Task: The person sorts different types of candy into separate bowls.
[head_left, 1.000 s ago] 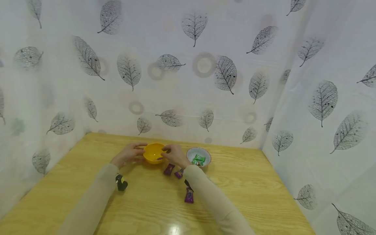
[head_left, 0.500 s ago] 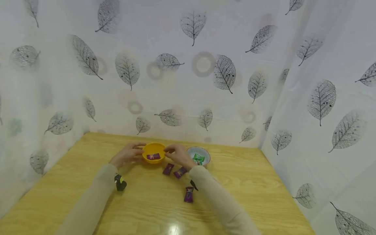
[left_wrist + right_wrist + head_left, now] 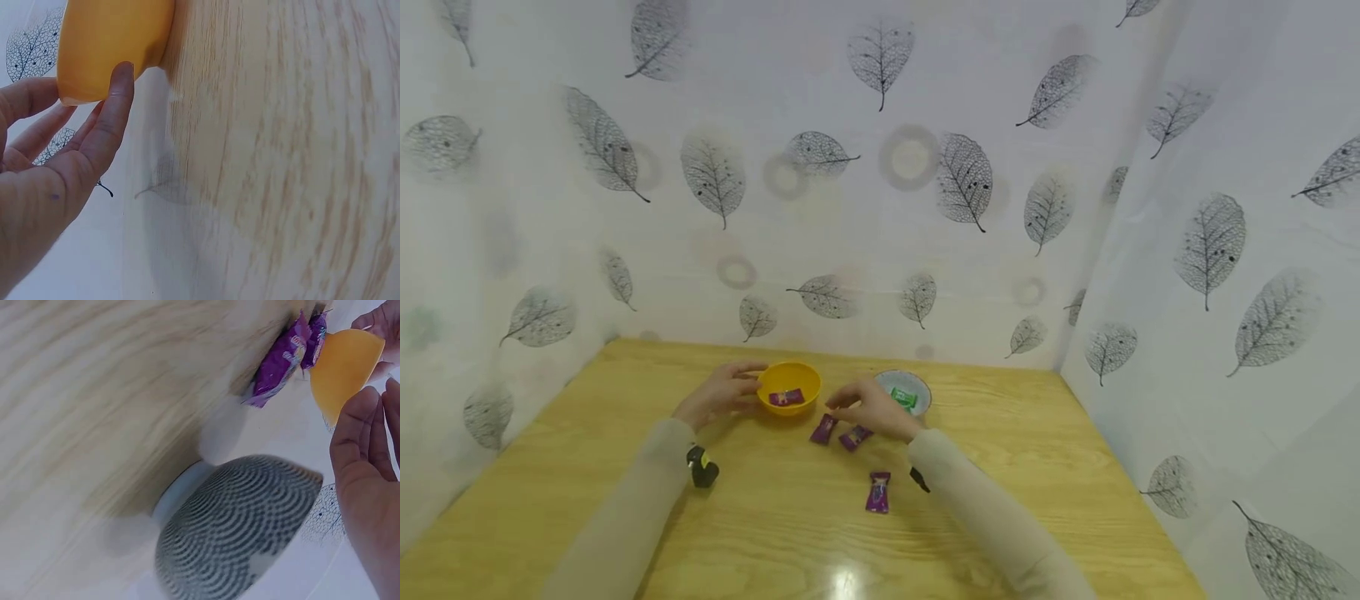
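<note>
The right hand (image 3: 876, 408) hid the near left part of a white round bowl with a reddish rim (image 3: 922, 387), so how much lay inside could not be told; one shiny green wrapped sweet (image 3: 904, 398) showed there. The right thumb and fingertips were close together, with nothing visible between them, just above a small purple wrapped sweet (image 3: 823, 428) on the pale wooden table (image 3: 737, 533). A second purple packet (image 3: 855, 437) lay beside it, partly under the hand in the head view, and a third purple packet (image 3: 877, 492) lay nearer the person. Their printing was too small to read.

The left hand (image 3: 718, 396) rested its spread fingers and thumb against the outside of a smooth yellow round bowl (image 3: 796, 377), standing left of the packets; its far fingertips were partly hidden in the left wrist view, where the bowl was cut off by the top edge. Only the head view showed the purple sweet inside the yellow bowl (image 3: 786, 397).

The right wrist view alone gave the white bowl's outer wall (image 3: 237, 525), covered in grey wavy arcs and cut off at the bottom edge. It caught just two purple packets, one partly behind the other, and the left fingers beyond the yellow bowl
</note>
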Demonstrator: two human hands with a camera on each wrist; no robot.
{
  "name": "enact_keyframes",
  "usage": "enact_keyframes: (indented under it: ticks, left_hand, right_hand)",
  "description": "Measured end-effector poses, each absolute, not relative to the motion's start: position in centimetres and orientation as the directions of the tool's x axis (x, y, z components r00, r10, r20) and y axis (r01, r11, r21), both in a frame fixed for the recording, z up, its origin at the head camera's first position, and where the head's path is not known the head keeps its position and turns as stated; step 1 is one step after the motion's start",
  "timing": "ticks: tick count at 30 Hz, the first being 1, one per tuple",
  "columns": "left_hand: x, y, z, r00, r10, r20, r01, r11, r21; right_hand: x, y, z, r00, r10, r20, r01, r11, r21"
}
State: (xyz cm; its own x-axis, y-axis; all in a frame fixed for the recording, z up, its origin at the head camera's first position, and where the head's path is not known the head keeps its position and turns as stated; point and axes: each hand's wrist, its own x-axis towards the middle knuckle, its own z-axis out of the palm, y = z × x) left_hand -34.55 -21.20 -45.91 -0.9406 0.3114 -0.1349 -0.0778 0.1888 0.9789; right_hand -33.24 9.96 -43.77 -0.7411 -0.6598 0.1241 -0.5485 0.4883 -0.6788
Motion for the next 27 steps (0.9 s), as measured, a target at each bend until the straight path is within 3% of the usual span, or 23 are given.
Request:
enact_keyframes:
  ticks: [10, 17, 27]
  left_hand:
    - [-34.5, -21.3, -46.3, -0.938, 0.317, -0.142, -0.089, 0.175, 0.981]
    - [-34.5, -21.4, -46.5, -0.94, 0.311, -0.139, -0.085, 0.182, 0.98]
    - [-34.5, -21.3, -46.0, -0.942, 0.309, -0.133, -0.075, 0.194, 0.978]
  right_hand:
    - [-32.0, 12.7, -44.1, -0.713, -0.701, 0.012, -0.472, 0.466, -0.748]
    - [-30.9, 14.1, -44.5, -0.687, -0.725, -0.046, -0.492, 0.511, -0.705]
    - [-30.4, 15.9, -45.0, -0.578, -0.799, -0.168, -0.482, 0.5, -0.72]
